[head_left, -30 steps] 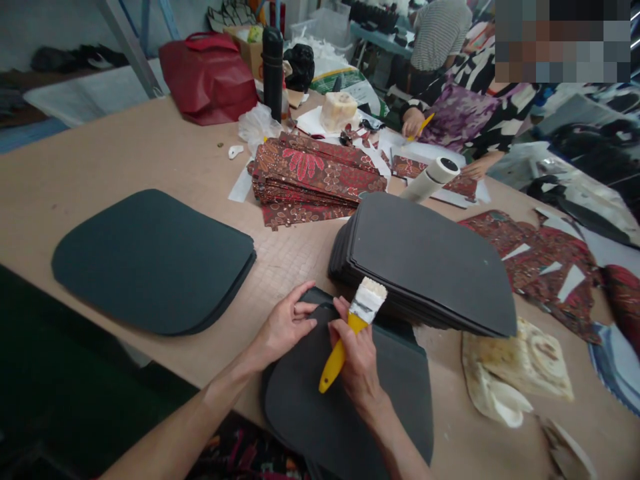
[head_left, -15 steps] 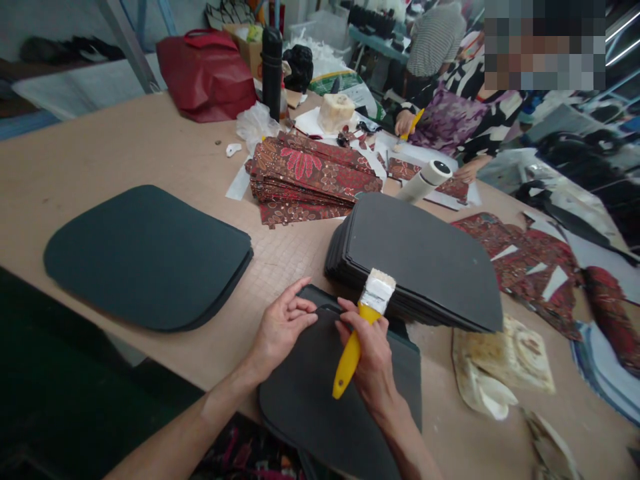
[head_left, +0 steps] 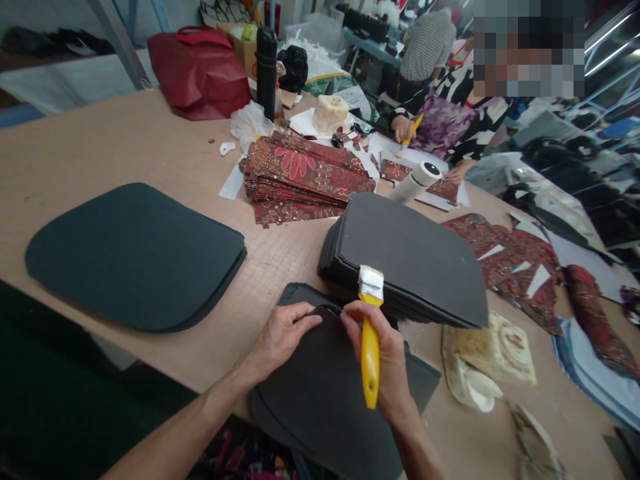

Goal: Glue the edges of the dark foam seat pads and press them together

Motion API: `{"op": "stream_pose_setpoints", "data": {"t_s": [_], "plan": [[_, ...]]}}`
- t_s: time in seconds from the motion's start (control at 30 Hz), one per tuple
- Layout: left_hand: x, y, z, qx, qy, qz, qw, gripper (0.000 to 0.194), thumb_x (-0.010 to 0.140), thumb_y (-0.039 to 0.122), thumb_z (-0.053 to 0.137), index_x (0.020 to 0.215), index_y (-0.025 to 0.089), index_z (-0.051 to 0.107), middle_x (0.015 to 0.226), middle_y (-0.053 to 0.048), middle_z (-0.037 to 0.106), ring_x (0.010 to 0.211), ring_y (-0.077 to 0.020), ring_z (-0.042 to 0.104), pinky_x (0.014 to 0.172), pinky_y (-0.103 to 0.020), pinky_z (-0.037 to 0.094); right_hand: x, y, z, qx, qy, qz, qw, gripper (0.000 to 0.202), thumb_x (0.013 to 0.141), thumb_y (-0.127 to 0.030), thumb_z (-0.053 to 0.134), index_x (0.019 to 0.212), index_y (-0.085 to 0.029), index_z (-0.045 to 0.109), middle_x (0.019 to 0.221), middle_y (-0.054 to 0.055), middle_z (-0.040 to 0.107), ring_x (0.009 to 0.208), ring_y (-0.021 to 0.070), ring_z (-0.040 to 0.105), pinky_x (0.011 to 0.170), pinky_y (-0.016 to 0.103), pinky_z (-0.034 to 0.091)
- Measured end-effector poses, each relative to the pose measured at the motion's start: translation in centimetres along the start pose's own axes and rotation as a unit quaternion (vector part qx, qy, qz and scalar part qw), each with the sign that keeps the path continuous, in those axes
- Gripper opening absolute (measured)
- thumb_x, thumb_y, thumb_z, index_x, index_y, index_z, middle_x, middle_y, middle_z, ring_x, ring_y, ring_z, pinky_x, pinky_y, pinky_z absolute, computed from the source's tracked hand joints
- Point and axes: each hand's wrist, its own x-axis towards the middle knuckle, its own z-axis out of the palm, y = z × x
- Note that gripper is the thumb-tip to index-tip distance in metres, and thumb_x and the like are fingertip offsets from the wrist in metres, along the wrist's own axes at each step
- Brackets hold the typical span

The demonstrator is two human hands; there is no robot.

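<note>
Tabletop [head_left: 107,157], yellow brush [head_left: 371,353], now less slanted

- A workshop, with a broad worktable [head_left: 100,157] across the frame
- Stacks of same-shaped dark panels [head_left: 410,253], centre and left
- Cut patterned pieces [head_left: 310,167], upper centre
- Yellow-handled brush [head_left: 371,353], lower centre
- Co-worker [head_left: 445,117] holding a second brush [head_left: 417,125], upper right

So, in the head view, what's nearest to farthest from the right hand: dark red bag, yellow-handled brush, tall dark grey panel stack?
1. Yellow-handled brush, held in the right hand.
2. Tall dark grey panel stack, just beyond the hand.
3. Dark red bag, far back on the left.
</note>
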Motion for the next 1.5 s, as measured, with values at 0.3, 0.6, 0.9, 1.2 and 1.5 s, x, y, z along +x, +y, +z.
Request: {"op": "stream_pose_setpoints", "data": {"t_s": [0.3,0.6,0.9,1.2,1.5], "plan": [[-0.2,0.2,-1.2,-0.051,-0.064,-0.002,0.997,0.023,0.08,0.036,0.054,0.076,0.015,0.061,0.069,0.002,0.054,0.065,-0.0107,0.048,0.06,-0.022,0.038,-0.3,0.7,-1.2,-0.032,-0.035,-0.001,0.999,0.012,0.085,-0.024,0.058,0.097,-0.025,0.056,0.085,-0.002,0.063,0.074,0.0116,0.06,0.068,0.021,0.046],[1.9,-0.8,-1.5,-0.077,-0.185,-0.109,0.974,0.033,0.068,0.036,0.068,0.092,0.015,0.062,0.088,-0.004,0.067,0.078,-0.0178,0.061,0.066,-0.026,0.048,-1.1,2.0,-0.8,-0.143,-0.033,-0.098,0.984,0.017,0.086,-0.015,0.055,0.101,-0.022,0.054,0.09,0.004,0.064,0.081,0.0168,0.059,0.072,0.03,0.046],[3.3,-2.2,-0.4,-0.038,-0.117,-0.134,0.983,0.017,0.065,0.024,0.061,0.079,0.015,0.063,0.078,-0.002,0.068,0.071,-0.019,0.062,0.064,-0.029,0.049,-11.4,8.8,0.7,-0.202,0.145,0.038,0.968,0.013,0.084,-0.023,0.058,0.096,-0.02,0.054,0.111,0.012,0.063,0.105,0.0234,0.058,0.079,0.038,0.048],[5.0,-2.3,0.0,-0.019,-0.109,-0.168,0.98,0.027,0.063,0.027,0.061,0.086,0.014,0.062,0.076,-0.004,0.068,0.068,-0.0196,0.063,0.062,-0.031,0.05,-15.1,12.3,2.4,-0.256,0.081,0.035,0.963,0.014,0.089,-0.031,0.049,0.093,-0.018,0.052,0.123,0.017,0.058,0.119,0.029,0.05,0.09,0.051,0.041],[6.7,-2.4,-0.3,0.072,-0.07,-0.106,0.989,0.032,0.068,0.042,0.061,0.082,0.014,0.065,0.076,-0.003,0.068,0.07,-0.0198,0.063,0.065,-0.03,0.049,-13.8,11.6,1.6,-0.246,0.082,0.031,0.965,0.012,0.09,-0.029,0.048,0.095,-0.018,0.051,0.121,0.016,0.059,0.119,0.0286,0.051,0.092,0.053,0.04]]}}
